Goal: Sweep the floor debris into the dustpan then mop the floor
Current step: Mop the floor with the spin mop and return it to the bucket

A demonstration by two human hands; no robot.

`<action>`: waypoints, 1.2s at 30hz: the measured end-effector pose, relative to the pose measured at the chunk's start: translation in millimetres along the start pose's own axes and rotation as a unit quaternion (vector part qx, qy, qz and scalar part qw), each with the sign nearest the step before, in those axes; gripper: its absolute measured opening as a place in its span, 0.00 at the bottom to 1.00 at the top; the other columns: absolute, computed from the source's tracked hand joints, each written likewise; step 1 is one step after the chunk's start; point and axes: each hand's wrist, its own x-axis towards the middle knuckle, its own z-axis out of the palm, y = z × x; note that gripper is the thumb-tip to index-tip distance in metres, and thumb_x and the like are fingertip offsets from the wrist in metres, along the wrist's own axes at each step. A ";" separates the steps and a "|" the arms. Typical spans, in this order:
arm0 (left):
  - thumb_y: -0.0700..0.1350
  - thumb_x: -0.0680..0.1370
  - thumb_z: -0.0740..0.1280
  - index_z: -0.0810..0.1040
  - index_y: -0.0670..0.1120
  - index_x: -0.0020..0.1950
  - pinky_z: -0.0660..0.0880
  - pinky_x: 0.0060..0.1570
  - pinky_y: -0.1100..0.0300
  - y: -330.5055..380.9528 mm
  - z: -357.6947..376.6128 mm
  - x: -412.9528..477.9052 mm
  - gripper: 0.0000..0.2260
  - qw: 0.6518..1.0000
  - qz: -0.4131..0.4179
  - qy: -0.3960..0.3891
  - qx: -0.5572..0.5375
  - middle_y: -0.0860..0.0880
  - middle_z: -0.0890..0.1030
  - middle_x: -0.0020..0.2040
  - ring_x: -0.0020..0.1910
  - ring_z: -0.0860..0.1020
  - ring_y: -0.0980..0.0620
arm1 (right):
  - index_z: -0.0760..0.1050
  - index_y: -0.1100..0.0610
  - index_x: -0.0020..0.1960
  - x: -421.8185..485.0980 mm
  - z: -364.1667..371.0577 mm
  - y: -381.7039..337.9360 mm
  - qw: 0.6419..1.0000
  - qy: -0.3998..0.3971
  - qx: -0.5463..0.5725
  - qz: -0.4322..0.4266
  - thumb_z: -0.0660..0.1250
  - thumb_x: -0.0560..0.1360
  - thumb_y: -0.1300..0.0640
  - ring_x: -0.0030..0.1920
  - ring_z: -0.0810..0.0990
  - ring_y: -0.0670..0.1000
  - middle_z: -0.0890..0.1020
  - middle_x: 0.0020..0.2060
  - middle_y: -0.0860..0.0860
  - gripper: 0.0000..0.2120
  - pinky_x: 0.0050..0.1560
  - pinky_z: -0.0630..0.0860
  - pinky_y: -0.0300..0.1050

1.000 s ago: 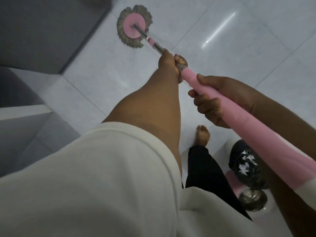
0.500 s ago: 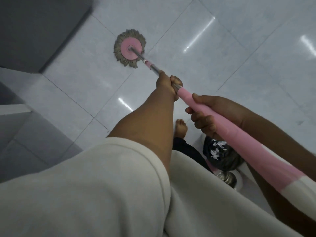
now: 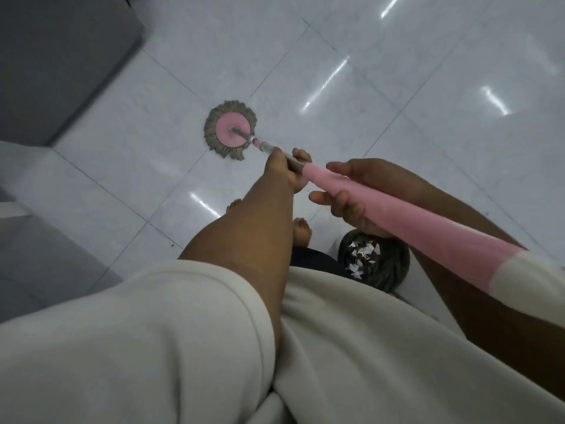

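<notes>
Nearest to you, a cream sleeve (image 3: 137,332) of soft, thick cloth is filling the lower part of the view from 6 to 8 o'clock, with more of the same cloth draping to its right. At about 4 o'clock a dark round bin (image 3: 394,267) is standing on the floor just beside your bare foot (image 3: 302,231), and small white angular scraps (image 3: 360,255) are lying inside it.

Near the centre, your right hand (image 3: 360,191) is wrapping around the thick, smooth pink grip of the mop (image 3: 397,221), thumb lying over the top and fingers curling loosely underneath. That grip is widening toward 3 o'clock, where it is changing to a cream end piece. Just beyond it, your left hand (image 3: 284,171) is closing tightly around the thin grey metal part of the shaft, fingers folding fully round it.

The shaft is slanting toward 11 o'clock, ending at the mop head (image 3: 230,130), a flat pink disc ringed with beige, stringy fibres, which is resting flat on the floor (image 3: 428,87). The floor is showing large, glossy, pale marbled square tiles with thin grout lines, and streaks of light are glinting toward 1 and 2 o'clock. At 10 o'clock a matte grey block (image 3: 55,56) with a rounded corner is sitting against the tiles.
</notes>
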 end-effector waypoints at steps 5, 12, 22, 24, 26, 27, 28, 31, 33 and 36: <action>0.46 0.84 0.56 0.70 0.42 0.64 0.81 0.41 0.48 43.5 10.4 -23.7 0.13 0.972 0.085 0.036 0.218 0.41 0.78 0.54 0.50 0.80 0.43 | 0.75 0.59 0.59 -7.4 42.1 -37.7 0.998 -0.022 -0.036 -0.055 0.63 0.76 0.52 0.28 0.77 0.48 0.79 0.44 0.60 0.16 0.26 0.76 0.36; 0.40 0.75 0.67 0.72 0.61 0.68 0.79 0.40 0.59 118.1 10.4 -52.2 0.25 0.660 0.360 -0.050 0.658 0.54 0.79 0.57 0.43 0.77 0.54 | 0.71 0.59 0.63 -12.5 98.8 -89.7 0.967 -0.090 -0.070 -0.227 0.53 0.82 0.49 0.39 0.81 0.54 0.79 0.53 0.67 0.18 0.38 0.79 0.40; 0.50 0.78 0.69 0.78 0.50 0.53 0.73 0.49 0.66 188.5 73.0 -61.5 0.07 0.537 0.506 -0.090 0.669 0.52 0.82 0.47 0.48 0.78 0.56 | 0.71 0.63 0.62 -5.7 181.9 -145.4 0.923 0.037 -0.142 -0.356 0.54 0.80 0.59 0.35 0.81 0.60 0.82 0.41 0.67 0.15 0.37 0.79 0.49; 0.52 0.77 0.68 0.77 0.51 0.49 0.71 0.43 0.63 200.1 83.2 -62.1 0.06 0.533 0.495 -0.073 0.683 0.51 0.79 0.42 0.41 0.75 0.52 | 0.74 0.63 0.59 -5.9 185.8 -155.4 0.857 0.132 -0.239 -0.437 0.56 0.77 0.65 0.35 0.81 0.59 0.83 0.40 0.64 0.14 0.39 0.81 0.53; 0.53 0.78 0.67 0.74 0.52 0.45 0.69 0.40 0.62 208.5 92.0 -64.4 0.06 0.542 0.479 -0.063 0.688 0.53 0.75 0.38 0.37 0.71 0.54 | 0.78 0.58 0.56 -6.4 189.6 -162.0 0.765 0.193 -0.357 -0.500 0.59 0.74 0.68 0.37 0.82 0.54 0.84 0.42 0.57 0.16 0.42 0.83 0.50; 0.52 0.78 0.67 0.75 0.50 0.45 0.69 0.41 0.60 212.7 94.8 -64.9 0.06 0.550 0.470 -0.062 0.688 0.52 0.75 0.38 0.37 0.71 0.53 | 0.79 0.54 0.56 -6.2 192.5 -164.5 0.719 0.211 -0.410 -0.521 0.62 0.73 0.67 0.40 0.83 0.50 0.84 0.44 0.52 0.16 0.42 0.82 0.43; 0.51 0.78 0.67 0.76 0.48 0.47 0.68 0.42 0.58 217.0 97.2 -66.6 0.07 0.559 0.464 -0.063 0.684 0.51 0.74 0.39 0.38 0.70 0.52 | 0.80 0.52 0.57 -5.3 196.2 -167.0 0.684 0.215 -0.449 -0.533 0.66 0.72 0.64 0.42 0.83 0.45 0.85 0.46 0.47 0.16 0.42 0.79 0.37; 0.49 0.78 0.67 0.78 0.41 0.54 0.67 0.44 0.56 229.2 101.1 -74.2 0.11 0.577 0.452 -0.062 0.677 0.47 0.74 0.41 0.40 0.70 0.50 | 0.78 0.52 0.61 6.4 212.0 -173.9 0.647 0.206 -0.497 -0.540 0.73 0.71 0.57 0.49 0.82 0.41 0.83 0.51 0.43 0.18 0.50 0.76 0.34; 0.49 0.79 0.67 0.78 0.41 0.58 0.68 0.44 0.56 235.3 102.0 -81.9 0.13 0.582 0.436 -0.056 0.684 0.46 0.75 0.43 0.39 0.70 0.50 | 0.76 0.56 0.62 17.5 225.7 -179.0 0.629 0.213 -0.520 -0.538 0.73 0.72 0.54 0.50 0.80 0.44 0.82 0.52 0.45 0.19 0.49 0.74 0.32; 0.49 0.80 0.65 0.77 0.43 0.60 0.70 0.45 0.57 245.1 101.5 -93.7 0.13 0.588 0.427 -0.048 0.685 0.47 0.76 0.46 0.40 0.71 0.50 | 0.75 0.58 0.60 27.4 244.9 -184.3 0.600 0.197 -0.555 -0.541 0.72 0.73 0.55 0.51 0.80 0.48 0.82 0.52 0.50 0.17 0.51 0.76 0.37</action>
